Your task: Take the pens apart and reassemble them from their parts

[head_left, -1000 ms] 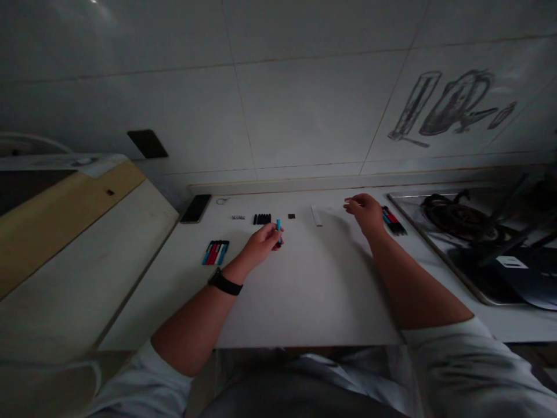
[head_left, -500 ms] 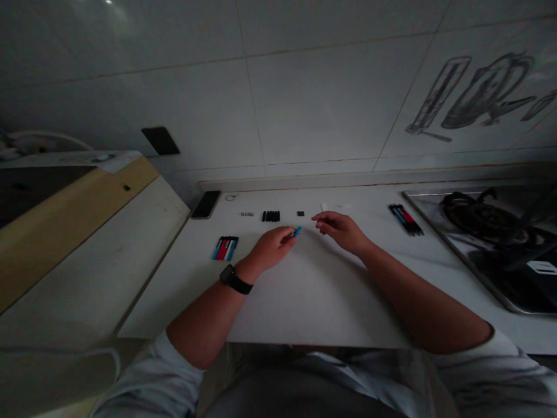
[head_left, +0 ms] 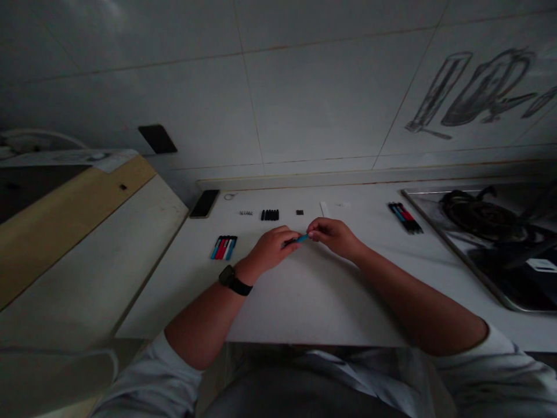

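Note:
My left hand (head_left: 274,247) is closed around a blue pen barrel (head_left: 301,238), which points right over the white counter. At the barrel's right end, the fingers of my right hand (head_left: 333,235) are pinched; whether they also hold a small part there is hidden. Behind my hands lie a row of black pen grips (head_left: 270,215), several small springs (head_left: 246,213) and a small group of dark pieces (head_left: 300,212). Left of my left hand, blue, red and white pen barrels (head_left: 224,248) rest side by side.
A phone (head_left: 204,204) lies at the back left beside a ring-shaped item (head_left: 229,197). Several pens (head_left: 405,217) lie at the right, near a metal-edged stove (head_left: 461,249). A white strip (head_left: 323,209) sits behind my right hand. A pale cabinet (head_left: 100,244) borders the left side.
My right hand has moved left and down to the end of the blue barrel, its fingers now closed there. The barrel has tilted flatter, and more of it shows.

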`<state>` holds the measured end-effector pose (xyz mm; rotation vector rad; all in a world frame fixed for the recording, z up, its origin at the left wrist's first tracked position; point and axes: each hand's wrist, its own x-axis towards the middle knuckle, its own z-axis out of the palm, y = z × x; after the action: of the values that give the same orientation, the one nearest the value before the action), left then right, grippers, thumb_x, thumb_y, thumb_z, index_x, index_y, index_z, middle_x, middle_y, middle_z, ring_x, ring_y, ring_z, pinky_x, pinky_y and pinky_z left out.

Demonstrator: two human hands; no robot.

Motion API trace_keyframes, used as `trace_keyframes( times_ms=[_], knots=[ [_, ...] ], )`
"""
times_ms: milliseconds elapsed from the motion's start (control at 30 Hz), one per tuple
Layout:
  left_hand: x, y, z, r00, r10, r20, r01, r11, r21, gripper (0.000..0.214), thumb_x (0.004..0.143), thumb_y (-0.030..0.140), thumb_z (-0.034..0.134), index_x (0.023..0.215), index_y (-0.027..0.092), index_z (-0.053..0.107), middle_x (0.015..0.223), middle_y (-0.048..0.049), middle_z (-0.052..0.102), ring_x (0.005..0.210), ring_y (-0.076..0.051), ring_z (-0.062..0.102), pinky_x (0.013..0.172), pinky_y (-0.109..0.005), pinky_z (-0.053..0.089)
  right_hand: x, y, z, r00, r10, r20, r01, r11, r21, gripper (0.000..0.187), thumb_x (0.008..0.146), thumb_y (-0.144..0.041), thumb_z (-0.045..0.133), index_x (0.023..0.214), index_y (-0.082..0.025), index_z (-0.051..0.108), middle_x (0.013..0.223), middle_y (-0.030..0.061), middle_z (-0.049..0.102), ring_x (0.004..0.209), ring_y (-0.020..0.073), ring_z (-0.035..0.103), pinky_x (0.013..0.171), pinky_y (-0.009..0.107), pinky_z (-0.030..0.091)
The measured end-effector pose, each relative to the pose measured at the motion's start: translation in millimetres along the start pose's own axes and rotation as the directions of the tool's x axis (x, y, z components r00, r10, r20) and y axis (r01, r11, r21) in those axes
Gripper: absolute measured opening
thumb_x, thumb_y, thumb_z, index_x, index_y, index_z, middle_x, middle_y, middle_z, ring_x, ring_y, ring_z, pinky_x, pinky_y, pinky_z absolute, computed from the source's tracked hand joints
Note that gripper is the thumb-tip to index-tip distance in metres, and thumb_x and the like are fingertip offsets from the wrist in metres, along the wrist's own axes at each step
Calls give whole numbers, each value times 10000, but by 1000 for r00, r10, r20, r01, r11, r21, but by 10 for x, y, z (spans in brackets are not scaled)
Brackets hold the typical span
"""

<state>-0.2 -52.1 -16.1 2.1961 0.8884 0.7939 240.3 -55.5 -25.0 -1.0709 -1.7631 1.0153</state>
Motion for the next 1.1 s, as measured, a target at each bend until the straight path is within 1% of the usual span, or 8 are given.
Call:
trace_keyframes(
  times_ms=[200, 433, 633, 733, 800, 900, 1000, 1100],
  knots=[
    [0, 15, -13, 999, 37, -15, -37, 998, 49, 167, 929, 329, 704, 1066, 257, 768, 990, -70, 685, 940, -235, 614, 889, -350, 462, -18, -85, 1, 999, -5, 39, 1, 995, 101, 320, 858, -508, 726, 986, -214, 719, 849, 27, 702, 763, 165, 633, 735, 313, 516],
    [-2, 21, -7, 998, 63, -1, -62, 991, 122, 183, 892, 345, 765, 1037, 236, 741, 982, -65, 718, 919, -233, 651, 861, -348, 482, -28, -206, 20, 990, 14, 143, -46, 974, 223, 307, 826, -462, 787, 960, -190, 734, 914, 50, 743, 845, 173, 678, 836, 345, 539],
    [-7, 68, -14, 999, 50, -13, -49, 995, 87, 285, 883, 396, 777, 1101, 221, 720, 1035, -88, 734, 940, -245, 671, 911, -382, 494, -14, -218, -74, 998, 61, -7, -55, 930, 365, 332, 806, -488, 815, 965, -213, 720, 952, 38, 724, 854, 163, 672, 825, 340, 563],
    [-11, 61, -14, 998, 54, -29, -51, 994, 102, 308, 927, 418, 723, 1154, 211, 704, 1068, -101, 739, 956, -243, 685, 912, -382, 504, 0, -185, -131, 993, 77, -84, -38, 922, 386, 351, 831, -517, 784, 1020, -228, 719, 944, 31, 714, 840, 163, 669, 822, 347, 566],
    [-9, 40, -15, 998, 52, -39, -47, 993, 112, 282, 968, 403, 665, 1172, 211, 697, 1085, -99, 743, 959, -233, 696, 917, -378, 516, 0, -150, -160, 991, 66, -113, -30, 955, 296, 355, 872, -518, 734, 1084, -234, 725, 920, 31, 708, 815, 165, 660, 793, 337, 556],
    [-1, -15, -22, 996, 33, -85, -18, 986, 166, 239, 1006, 367, 600, 1165, 213, 690, 1065, -80, 754, 966, -221, 708, 919, -381, 536, -18, -100, -185, 995, -19, -97, 15, 999, -40, 333, 897, -448, 707, 1146, -227, 729, 915, 40, 714, 800, 170, 652, 771, 318, 529],
    [3, -79, -30, 989, 6, -146, 27, 974, 226, 216, 1018, 331, 573, 1158, 204, 677, 1069, -75, 759, 980, -215, 717, 921, -386, 552, -49, -93, -185, 995, -59, 86, 86, 933, -350, 238, 899, -339, 695, 1100, -220, 737, 921, 45, 728, 793, 174, 652, 764, 303, 502],
    [3, -127, -20, 986, -12, -164, 53, 967, 248, 195, 1011, 307, 583, 1150, 202, 672, 1071, -74, 760, 968, -208, 722, 905, -377, 564, -77, -132, -157, 953, -25, 303, 190, 828, -528, 150, 893, -254, 676, 1017, -209, 748, 908, 50, 729, 783, 179, 639, 739, 289, 460]
  ],
)
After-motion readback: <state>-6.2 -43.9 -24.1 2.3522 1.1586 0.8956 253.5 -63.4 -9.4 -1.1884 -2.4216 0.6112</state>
